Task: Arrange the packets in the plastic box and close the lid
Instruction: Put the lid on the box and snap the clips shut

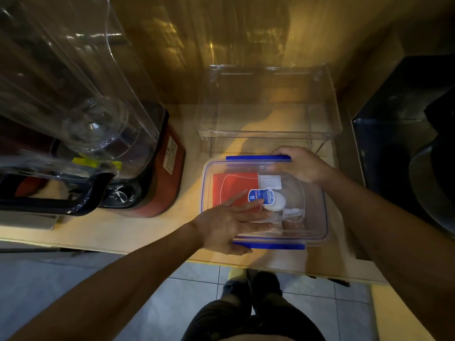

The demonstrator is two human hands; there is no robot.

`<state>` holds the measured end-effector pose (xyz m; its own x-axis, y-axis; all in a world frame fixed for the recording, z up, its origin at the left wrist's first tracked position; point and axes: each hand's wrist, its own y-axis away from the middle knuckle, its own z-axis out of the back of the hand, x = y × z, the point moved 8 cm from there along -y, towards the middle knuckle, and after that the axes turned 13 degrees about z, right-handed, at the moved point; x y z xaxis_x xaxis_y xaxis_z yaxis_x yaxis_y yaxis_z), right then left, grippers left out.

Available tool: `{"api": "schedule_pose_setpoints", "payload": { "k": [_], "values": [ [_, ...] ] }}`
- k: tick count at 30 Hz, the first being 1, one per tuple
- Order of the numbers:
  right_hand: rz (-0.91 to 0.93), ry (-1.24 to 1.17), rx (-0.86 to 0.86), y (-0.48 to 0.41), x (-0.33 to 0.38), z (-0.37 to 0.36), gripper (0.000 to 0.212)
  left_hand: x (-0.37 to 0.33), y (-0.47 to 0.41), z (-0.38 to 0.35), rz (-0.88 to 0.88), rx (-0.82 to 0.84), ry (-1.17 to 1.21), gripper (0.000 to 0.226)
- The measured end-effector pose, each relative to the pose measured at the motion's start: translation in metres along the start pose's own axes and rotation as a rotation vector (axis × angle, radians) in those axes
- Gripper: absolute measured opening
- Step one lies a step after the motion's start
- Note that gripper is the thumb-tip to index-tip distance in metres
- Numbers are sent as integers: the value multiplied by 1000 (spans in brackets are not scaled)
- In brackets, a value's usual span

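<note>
Plastic box [317,232] on counter [147,227]; packets [234,185] inside; blender [138,168] left; rack [270,134] behind.

Both forearms are bare, no sleeves, watch or rings showing. Dark trousers [248,316] at 6 o'clock, dark shoes [266,281] just above.

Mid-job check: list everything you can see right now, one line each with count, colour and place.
plastic box: 1, clear with blue clips, counter centre, lid on
red packet: 1, red, inside box, left part
white packet: 1, white, inside box, far side
blue-labelled white item: 1, inside box, centre
clear rack: 1, transparent, behind box
blender: 1, red base with clear jug, left of box
dark appliance: 1, black, right edge
counter: 1, light wood
left hand: flat on lid, near edge
right hand: on box's far right corner
</note>
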<state>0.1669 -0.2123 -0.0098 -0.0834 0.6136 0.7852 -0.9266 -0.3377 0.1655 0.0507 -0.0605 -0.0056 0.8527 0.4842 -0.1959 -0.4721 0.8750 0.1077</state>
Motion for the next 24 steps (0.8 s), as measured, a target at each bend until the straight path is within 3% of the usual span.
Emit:
{"api": "schedule_pose_setpoints", "payload": {
  "k": [8, 13, 18, 24],
  "values": [
    [22, 64, -71, -2, 2, 2, 28, -5, 1, 6, -9, -35, 114, 51],
    [31, 143, -100, -1, 4, 3, 23, -11, 4, 11, 31, -75, 70, 49],
    [38, 71, -96, -1, 2, 2, 28, -32, -19, -4, 87, -23, -45, 45],
    [25, 22, -95, 0, -5, 0, 24, -43, -38, -6, 34, 17, -67, 45]
  ]
}}
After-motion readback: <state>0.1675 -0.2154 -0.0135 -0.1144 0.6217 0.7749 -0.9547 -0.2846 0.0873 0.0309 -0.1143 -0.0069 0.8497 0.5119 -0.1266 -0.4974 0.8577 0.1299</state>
